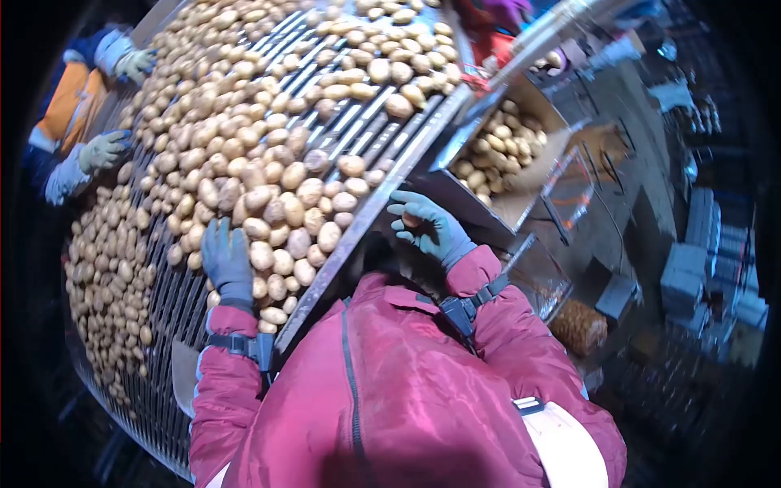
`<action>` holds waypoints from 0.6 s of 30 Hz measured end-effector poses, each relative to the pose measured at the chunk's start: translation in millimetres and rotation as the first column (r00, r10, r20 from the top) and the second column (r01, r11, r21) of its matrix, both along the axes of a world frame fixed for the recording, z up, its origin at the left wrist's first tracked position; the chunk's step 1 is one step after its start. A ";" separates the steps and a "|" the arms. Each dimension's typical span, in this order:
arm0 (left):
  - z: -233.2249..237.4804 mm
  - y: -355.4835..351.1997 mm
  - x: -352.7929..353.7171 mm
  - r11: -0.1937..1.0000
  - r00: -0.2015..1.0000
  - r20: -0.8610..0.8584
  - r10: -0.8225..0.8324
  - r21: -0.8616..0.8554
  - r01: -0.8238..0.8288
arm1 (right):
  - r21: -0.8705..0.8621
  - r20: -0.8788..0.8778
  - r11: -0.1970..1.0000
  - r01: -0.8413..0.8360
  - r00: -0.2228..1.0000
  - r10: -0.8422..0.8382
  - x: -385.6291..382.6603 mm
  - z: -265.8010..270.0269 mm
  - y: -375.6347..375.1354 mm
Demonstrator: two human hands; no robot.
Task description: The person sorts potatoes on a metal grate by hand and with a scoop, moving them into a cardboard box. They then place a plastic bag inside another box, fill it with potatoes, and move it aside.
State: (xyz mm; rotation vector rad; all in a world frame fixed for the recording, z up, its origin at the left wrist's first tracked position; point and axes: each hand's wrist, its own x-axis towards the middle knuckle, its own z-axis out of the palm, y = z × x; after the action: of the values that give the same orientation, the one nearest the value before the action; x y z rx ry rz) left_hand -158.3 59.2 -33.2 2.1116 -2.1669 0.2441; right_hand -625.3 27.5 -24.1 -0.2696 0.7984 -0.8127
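Note:
Many potatoes [252,175] cover the metal roller table [370,138] in front of me. My left hand [226,259], in a blue-grey glove, rests among the potatoes near the table's front side, its fingers stretched out and touching them. My right hand [435,232], gloved alike, is held just outside the table's metal rim [378,203]. Its fingers curl around a small brownish potato [412,220], partly hidden by the glove. Beyond that hand stands a box [521,199] with potatoes in it.
Across the table at left are a co-worker's two gloved hands [104,151] and orange vest [71,102]. Smaller potatoes [110,285] lie on the left section. A filled sack [579,325] and stacked grey crates [687,268] stand on the right.

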 end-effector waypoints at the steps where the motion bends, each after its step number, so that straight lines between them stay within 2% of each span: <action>1: 2.7 -0.7 0.0 0.999 0.999 -0.051 -0.020 -0.031 0.018 | -0.155 -0.226 0.988 -0.022 0.974 -0.014 -1.3 8.6 11.5; 2: 1.9 -1.7 2.1 0.999 0.999 -0.040 -0.032 -0.031 0.030 | -0.211 -0.201 0.977 -0.028 0.980 -0.015 -10.6 21.0 25.9; 3: 5.1 -2.5 0.9 0.999 0.994 -0.106 -0.023 -0.025 0.021 | -0.211 -0.207 0.978 -0.001 0.977 -0.044 -17.5 19.9 38.5; 5: 22.6 -4.0 -14.5 0.998 0.969 -0.242 0.045 -0.041 -0.056 | -0.266 -0.393 0.963 -0.053 0.918 -0.058 -32.1 7.7 65.2; 6: 22.1 -4.7 -14.8 0.999 0.970 -0.244 0.018 -0.038 -0.028 | -0.357 -0.472 0.929 -0.097 0.877 -0.090 -37.8 1.1 77.5; 9: 19.3 -6.3 -9.4 0.999 0.964 -0.265 0.026 -0.022 -0.033 | -0.352 -0.536 0.936 -0.009 0.822 -0.193 -63.5 -12.4 115.1; 10: 18.6 -6.4 -9.0 0.999 0.966 -0.258 0.035 -0.019 -0.041 | -0.187 -0.540 0.970 0.157 0.808 -0.234 -73.1 -8.2 121.0; 11: 17.6 -7.9 -6.4 0.998 0.967 -0.249 0.051 -0.021 -0.058 | 0.099 -0.382 0.867 0.488 0.824 -0.420 -85.0 1.3 131.1; 12: -1.8 -12.7 7.1 0.997 0.977 -0.204 0.068 -0.007 -0.071 | 0.081 -0.426 0.853 0.515 0.792 -0.438 -104.4 9.6 138.4; 13: -11.0 -13.4 17.6 0.996 0.996 0.026 -0.084 0.018 0.084 | 0.054 -0.387 0.832 0.552 0.780 -0.493 -139.3 -19.8 158.7; 14: -10.9 -18.1 14.6 0.983 0.931 0.355 -0.083 0.185 0.017 | -0.011 -0.414 0.855 0.519 0.775 -0.477 -159.2 4.0 166.3; 15: -20.2 -18.5 16.2 0.975 0.916 0.401 -0.024 0.212 -0.068 | -0.065 -0.647 0.813 0.578 0.596 -0.476 -182.9 3.2 177.6; 16: 18.9 -18.5 -14.5 0.947 0.876 0.479 -0.050 0.302 -0.111 | -0.381 -0.912 0.922 0.074 0.136 -0.388 -219.1 -9.3 206.5; 17: 53.6 -20.0 -44.8 0.904 0.893 0.439 0.101 0.335 -0.267 | -0.107 -0.916 0.838 0.535 0.275 -0.293 -220.0 19.7 196.9; 18: 8.2 -10.4 -24.7 0.963 0.964 0.075 0.256 0.066 -0.261 | -0.055 -0.892 0.786 0.616 0.324 -0.316 -241.3 22.9 204.9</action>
State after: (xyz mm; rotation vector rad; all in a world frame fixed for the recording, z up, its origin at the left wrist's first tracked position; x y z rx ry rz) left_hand -183.0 48.8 -25.0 2.4624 -1.9574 0.2599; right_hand -866.6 232.4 -1.2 -0.1543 2.0772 -1.0942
